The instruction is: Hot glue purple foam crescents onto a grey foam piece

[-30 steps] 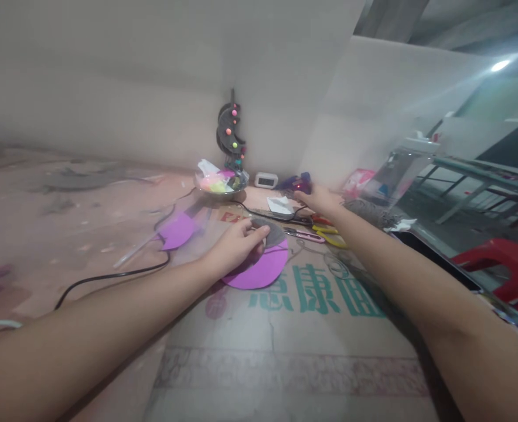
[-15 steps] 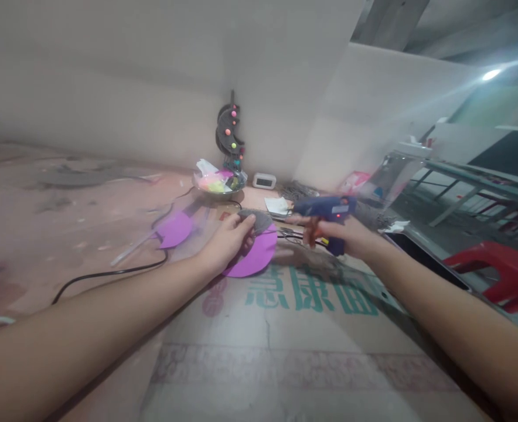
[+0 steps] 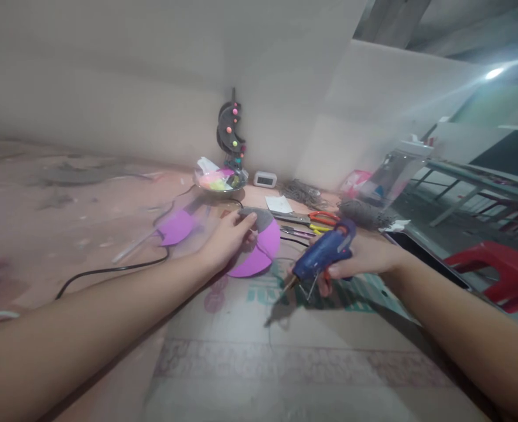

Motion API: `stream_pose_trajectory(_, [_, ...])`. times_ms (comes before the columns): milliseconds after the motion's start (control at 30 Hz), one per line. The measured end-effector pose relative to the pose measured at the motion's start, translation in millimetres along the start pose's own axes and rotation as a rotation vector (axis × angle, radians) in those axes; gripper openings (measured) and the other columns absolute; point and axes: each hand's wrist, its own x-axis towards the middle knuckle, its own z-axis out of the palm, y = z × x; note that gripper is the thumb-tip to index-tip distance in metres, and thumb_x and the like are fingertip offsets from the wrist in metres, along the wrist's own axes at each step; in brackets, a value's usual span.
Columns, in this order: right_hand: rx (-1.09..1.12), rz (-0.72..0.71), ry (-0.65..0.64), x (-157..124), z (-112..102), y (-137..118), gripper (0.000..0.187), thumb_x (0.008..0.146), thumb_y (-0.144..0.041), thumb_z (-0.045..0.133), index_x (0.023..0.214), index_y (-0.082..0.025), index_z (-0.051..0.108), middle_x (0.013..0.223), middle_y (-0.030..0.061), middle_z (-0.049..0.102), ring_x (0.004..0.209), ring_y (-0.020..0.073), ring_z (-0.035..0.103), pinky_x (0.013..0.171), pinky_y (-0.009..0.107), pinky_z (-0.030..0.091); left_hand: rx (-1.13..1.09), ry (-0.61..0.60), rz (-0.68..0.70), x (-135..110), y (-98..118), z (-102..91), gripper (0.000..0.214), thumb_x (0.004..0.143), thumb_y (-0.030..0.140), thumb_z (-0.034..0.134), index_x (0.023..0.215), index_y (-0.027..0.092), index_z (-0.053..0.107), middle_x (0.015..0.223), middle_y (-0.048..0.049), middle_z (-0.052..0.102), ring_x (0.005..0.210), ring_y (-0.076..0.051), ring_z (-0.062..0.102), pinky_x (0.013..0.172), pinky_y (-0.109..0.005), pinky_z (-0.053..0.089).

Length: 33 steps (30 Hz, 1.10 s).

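Observation:
My left hand point(image 3: 230, 237) grips a purple disc point(image 3: 259, 258), the thumb lying over its upper part. That part is covered with grey yarn point(image 3: 265, 218), and a loose strand hangs over the purple face. In my right hand point(image 3: 367, 255) is a blue hot glue gun point(image 3: 323, 258), fingers wrapped round its handle. Its nozzle points down and left above the cardboard point(image 3: 250, 328), to the right of the disc and apart from it. Part of the disc is hidden behind my left fingers.
Orange-handled scissors point(image 3: 324, 218) and a yellow-handled tool point(image 3: 319, 230) lie behind the glue gun, near a grey yarn ball point(image 3: 362, 214). A bowl of colourful scraps point(image 3: 218, 187) and a small clock point(image 3: 265, 179) stand by the wall. Left lies another purple piece point(image 3: 175, 227).
My right hand has lowered the glue gun, and its nozzle has swung from pointing left to pointing down-left. The scissors behind it show now. My left hand and the disc have hardly moved.

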Motion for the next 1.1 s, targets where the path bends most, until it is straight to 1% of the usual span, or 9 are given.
stream_pose_trajectory(33, [-0.067, 0.021, 0.014, -3, -3, 0, 0.032, 0.083, -0.045, 0.062, 0.086, -0.014, 0.071, 0.077, 0.0082, 0.073, 0.068, 0.0168, 0.067, 0.060, 0.025, 0.051, 0.016, 0.000, 0.001, -1, 1, 0.5, 0.023, 0.084, 0.036, 0.058, 0.075, 0.016, 0.049, 0.054, 0.0039, 0.051, 0.044, -0.006, 0.047, 0.044, -0.017, 0.036])
stream_pose_trajectory(100, [-0.115, -0.022, 0.140, -5, -9, 4, 0.030, 0.084, -0.043, 0.061, 0.082, -0.015, 0.071, 0.074, 0.0074, 0.072, 0.070, 0.0176, 0.067, 0.063, 0.026, 0.051, 0.056, -0.003, 0.007, -3, 2, 1.5, 0.023, 0.082, 0.037, 0.060, 0.076, 0.017, 0.051, 0.053, 0.0037, 0.053, 0.044, -0.007, 0.047, 0.045, -0.018, 0.037])
stream_pose_trajectory(233, [-0.024, -0.256, 0.624, 9, -11, 24, 0.027, 0.083, -0.040, 0.063, 0.098, -0.018, 0.067, 0.089, 0.0071, 0.072, 0.065, 0.0163, 0.065, 0.064, 0.030, 0.052, 0.176, 0.001, 0.050, -7, 5, 1.4, 0.023, 0.080, 0.037, 0.060, 0.074, 0.017, 0.051, 0.055, 0.0028, 0.055, 0.047, -0.008, 0.049, 0.046, -0.019, 0.036])
stream_pose_trajectory(300, [-0.057, -0.281, 0.836, 20, -3, 34, 0.025, 0.082, -0.041, 0.064, 0.095, -0.020, 0.065, 0.097, 0.0069, 0.071, 0.071, 0.0166, 0.065, 0.068, 0.030, 0.053, 0.261, 0.018, 0.088, -8, 5, -0.4, 0.024, 0.080, 0.039, 0.060, 0.073, 0.017, 0.052, 0.057, 0.0019, 0.057, 0.049, -0.009, 0.050, 0.047, -0.020, 0.034])
stream_pose_trajectory(367, [-0.144, -0.234, 0.942, 30, 8, 41, 0.024, 0.082, -0.043, 0.063, 0.090, -0.020, 0.065, 0.091, 0.0060, 0.070, 0.074, 0.0181, 0.065, 0.071, 0.032, 0.054, 0.318, 0.037, 0.116, -7, 3, -2.9, 0.027, 0.080, 0.042, 0.060, 0.073, 0.018, 0.052, 0.060, 0.0006, 0.060, 0.050, -0.010, 0.051, 0.046, -0.020, 0.033])
stream_pose_trajectory(467, [-0.295, -0.181, 0.976, 37, 24, 42, 0.025, 0.082, -0.046, 0.062, 0.083, -0.022, 0.063, 0.081, 0.0048, 0.069, 0.074, 0.0203, 0.065, 0.071, 0.034, 0.054, 0.316, 0.068, 0.121, -3, -1, -6.4, 0.029, 0.079, 0.045, 0.060, 0.075, 0.018, 0.054, 0.063, -0.0007, 0.062, 0.052, -0.010, 0.052, 0.047, -0.021, 0.033])
stream_pose_trajectory(600, [-0.454, -0.147, 0.917, 34, 33, 33, 0.020, 0.081, -0.044, 0.062, 0.076, -0.025, 0.063, 0.076, 0.0044, 0.069, 0.074, 0.0230, 0.066, 0.070, 0.037, 0.056, 0.291, 0.070, 0.118, 0, -3, -7.8, 0.028, 0.080, 0.045, 0.060, 0.076, 0.018, 0.055, 0.062, -0.0003, 0.060, 0.052, -0.010, 0.052, 0.049, -0.021, 0.035])
stream_pose_trajectory(767, [-0.447, -0.112, 0.897, 35, 35, 32, 0.018, 0.075, -0.044, 0.067, 0.078, -0.026, 0.063, 0.080, 0.0044, 0.071, 0.075, 0.0264, 0.068, 0.069, 0.039, 0.056, 0.289, 0.070, 0.120, 0, -2, -7.8, 0.027, 0.080, 0.043, 0.061, 0.075, 0.017, 0.053, 0.060, -0.0001, 0.060, 0.051, -0.011, 0.053, 0.051, -0.022, 0.040])
stream_pose_trajectory(1100, [-0.375, -0.069, 0.892, 38, 35, 32, 0.024, 0.071, -0.046, 0.071, 0.067, -0.025, 0.060, 0.070, 0.0046, 0.069, 0.070, 0.0264, 0.067, 0.061, 0.035, 0.055, 0.268, 0.067, 0.101, -3, 4, -3.4, 0.023, 0.082, 0.036, 0.059, 0.072, 0.017, 0.050, 0.058, 0.0011, 0.058, 0.047, -0.009, 0.053, 0.048, -0.021, 0.039])
